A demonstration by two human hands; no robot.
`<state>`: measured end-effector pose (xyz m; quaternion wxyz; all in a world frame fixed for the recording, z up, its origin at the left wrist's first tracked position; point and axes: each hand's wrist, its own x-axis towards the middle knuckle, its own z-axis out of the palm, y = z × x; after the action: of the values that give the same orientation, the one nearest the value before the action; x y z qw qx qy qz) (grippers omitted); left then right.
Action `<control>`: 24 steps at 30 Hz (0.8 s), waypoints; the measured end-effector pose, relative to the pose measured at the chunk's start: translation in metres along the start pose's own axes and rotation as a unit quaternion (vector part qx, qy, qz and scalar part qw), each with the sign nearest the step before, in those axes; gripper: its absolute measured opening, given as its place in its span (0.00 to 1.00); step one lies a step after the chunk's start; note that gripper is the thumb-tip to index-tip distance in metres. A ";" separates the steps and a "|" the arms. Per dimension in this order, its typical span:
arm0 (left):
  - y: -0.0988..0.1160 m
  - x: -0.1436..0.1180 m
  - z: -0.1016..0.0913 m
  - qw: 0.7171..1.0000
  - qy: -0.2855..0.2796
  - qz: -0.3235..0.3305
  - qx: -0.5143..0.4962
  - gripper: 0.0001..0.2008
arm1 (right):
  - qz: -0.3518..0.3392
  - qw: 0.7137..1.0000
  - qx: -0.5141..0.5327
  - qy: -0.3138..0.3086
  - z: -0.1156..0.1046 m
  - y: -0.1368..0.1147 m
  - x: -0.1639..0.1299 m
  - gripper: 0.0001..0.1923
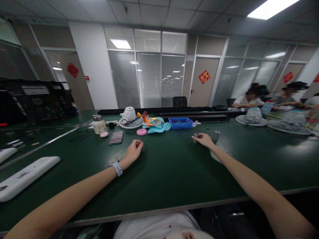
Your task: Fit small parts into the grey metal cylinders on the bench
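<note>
My left hand rests on the dark green table with its fingers curled inward. Whether anything is inside those fingers is hidden. Farther right, my right hand has its thumb and fingers around a small grey metal part, which the fingers partly cover. Just beyond that hand stands a short grey cylinder, upright on the table. A pink round disc lies past my left hand, and a flat card-like item lies to its left.
At the back are a white fan head, light-blue fan blades and a blue basket. A patterned bottle stands at left, with a long white casing nearer. Other people sit at far right by more fan parts.
</note>
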<state>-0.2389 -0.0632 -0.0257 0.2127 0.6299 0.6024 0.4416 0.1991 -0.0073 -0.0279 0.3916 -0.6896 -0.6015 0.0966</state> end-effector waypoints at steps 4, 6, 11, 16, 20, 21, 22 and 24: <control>0.002 -0.003 -0.002 0.999 -0.004 0.028 -0.014 0.14 | -0.005 0.999 0.046 0.003 0.008 -0.018 -0.011 0.16; 0.006 -0.007 -0.003 0.997 -0.023 0.067 -0.018 0.17 | -0.051 0.992 0.113 -0.017 0.020 -0.045 -0.026 0.17; 0.027 -0.026 0.000 0.981 -0.081 0.175 -0.020 0.21 | -0.186 0.934 0.239 -0.192 0.064 -0.135 -0.083 0.20; 0.041 -0.029 0.003 0.974 -0.081 0.213 -0.015 0.21 | -0.216 0.896 0.279 -0.268 0.095 -0.176 -0.111 0.17; 0.036 -0.020 0.007 0.980 -0.080 0.182 0.000 0.19 | -0.218 0.908 0.252 -0.256 0.106 -0.173 -0.115 0.16; 0.034 -0.018 0.008 0.981 -0.082 0.177 -0.001 0.18 | -0.222 0.912 0.238 -0.251 0.108 -0.171 -0.116 0.16; 0.034 -0.017 0.009 0.981 -0.084 0.177 -0.003 0.17 | -0.227 0.916 0.222 -0.245 0.109 -0.170 -0.116 0.16; 0.035 -0.016 0.011 0.979 -0.087 0.186 -0.006 0.16 | -0.239 0.924 0.189 -0.230 0.111 -0.167 -0.116 0.17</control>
<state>-0.2084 -0.0816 -0.0082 0.1824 0.7659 0.4507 0.4208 -0.0244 -0.0704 -0.0323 0.3770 -0.3971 -0.7927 0.2681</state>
